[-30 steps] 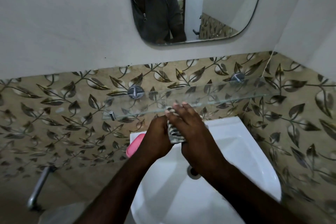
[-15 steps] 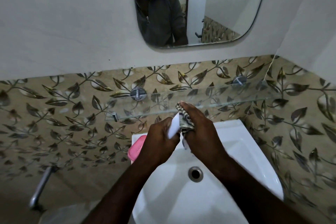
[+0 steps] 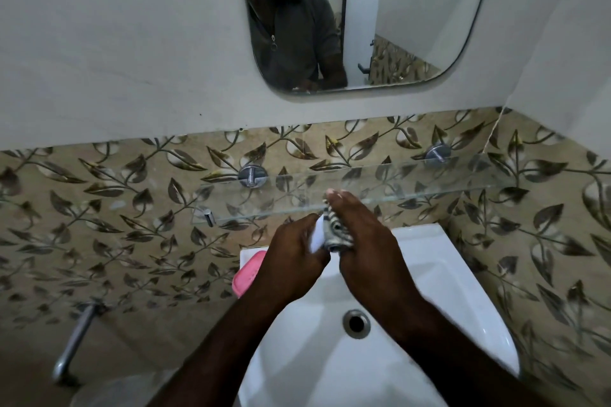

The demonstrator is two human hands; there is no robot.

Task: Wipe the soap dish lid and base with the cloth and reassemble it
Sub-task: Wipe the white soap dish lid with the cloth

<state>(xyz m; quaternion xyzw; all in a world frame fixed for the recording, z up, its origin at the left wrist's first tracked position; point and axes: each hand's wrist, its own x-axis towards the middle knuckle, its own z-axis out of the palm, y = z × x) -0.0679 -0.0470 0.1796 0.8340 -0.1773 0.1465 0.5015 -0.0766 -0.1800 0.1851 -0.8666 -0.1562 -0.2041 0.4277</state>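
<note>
The left hand (image 3: 291,258) grips a white soap dish part (image 3: 317,236) on edge. The right hand (image 3: 367,248) holds the striped cloth (image 3: 335,231) against it, above the sink's (image 3: 446,274) back edge. A pink soap dish part (image 3: 248,271) lies at the sink's back-left corner.

A glass shelf (image 3: 363,190) juts from the leaf-tiled wall (image 3: 132,208) just above the back of a white sink (image 3: 446,274), capping the room overhead. At its front edge the left hand (image 3: 294,261), gripping a white dish piece (image 3: 318,235), and the right hand (image 3: 367,241), holding a striped cloth (image 3: 335,230), fill the middle. A pink dish part (image 3: 246,274) takes the sink's back-left corner. The bowl around the drain (image 3: 356,323) lies open. A tiled side wall (image 3: 545,241) closes the right.
</note>
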